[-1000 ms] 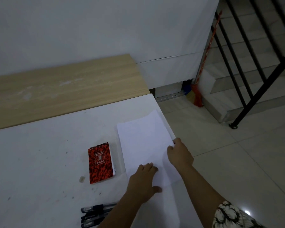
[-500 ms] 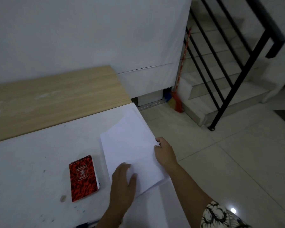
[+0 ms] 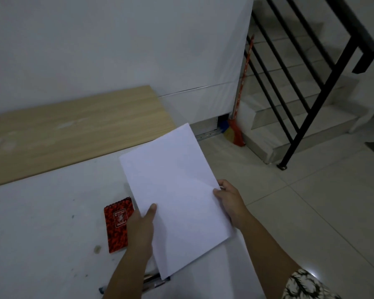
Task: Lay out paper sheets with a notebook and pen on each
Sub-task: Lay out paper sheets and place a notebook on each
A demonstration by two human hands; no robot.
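A white paper sheet (image 3: 177, 195) is lifted off the white table (image 3: 41, 223), tilted up toward me. My left hand (image 3: 141, 227) grips its left edge, thumb on top. My right hand (image 3: 230, 199) pinches its right edge. A small red spiral notebook (image 3: 117, 225) lies flat on the table just left of my left hand. Several dark pens (image 3: 151, 281) lie near the table's front edge, partly hidden under the sheet and my left forearm.
A light wooden board (image 3: 69, 128) runs along the wall behind the table. The table's right edge drops to a tiled floor (image 3: 311, 212). A black stair railing (image 3: 311, 93) and a red broom (image 3: 239, 126) stand at the right.
Both hands took hold of the sheet and raised it off the table; earlier the left hand lay flat on it. The view shifted a little to the right.
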